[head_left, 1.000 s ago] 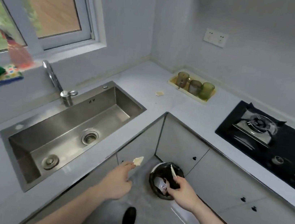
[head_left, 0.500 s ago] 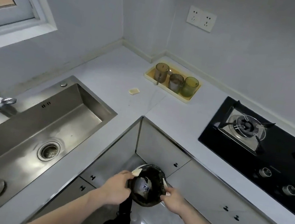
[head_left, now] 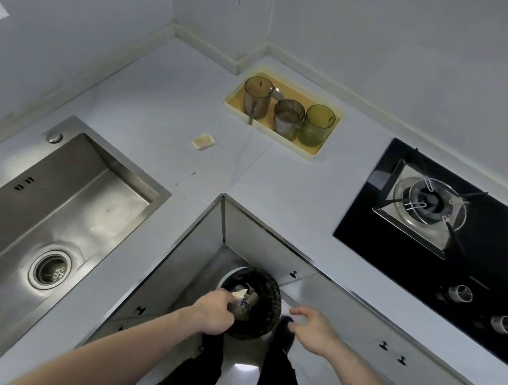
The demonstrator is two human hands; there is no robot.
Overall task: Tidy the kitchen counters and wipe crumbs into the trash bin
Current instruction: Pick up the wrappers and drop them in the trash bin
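Over the round bin (head_left: 257, 310) with its crinkled black liner, the left hand (head_left: 213, 312) pinches a pale, flat scrap (head_left: 239, 293) in its fingertips. The right hand (head_left: 315, 330) hovers just beside the rim, fingers loose and holding nothing. Another pale, blocky crumb (head_left: 203, 141) lies on the smooth grey counter (head_left: 279, 189), between the steel sink (head_left: 46, 222) and the yellow tray (head_left: 323, 151) of three translucent cups.

the sink (head_left: 47, 212) sits in the left counter (head_left: 166, 108), the stove (head_left: 455, 233) in the right one. a tray (head_left: 316, 154) with three cups (head_left: 287, 118) stands in the back corner, a crumb piece (head_left: 203, 141) left of it. the trash bin (head_left: 258, 304) stands on the floor below the inner corner.
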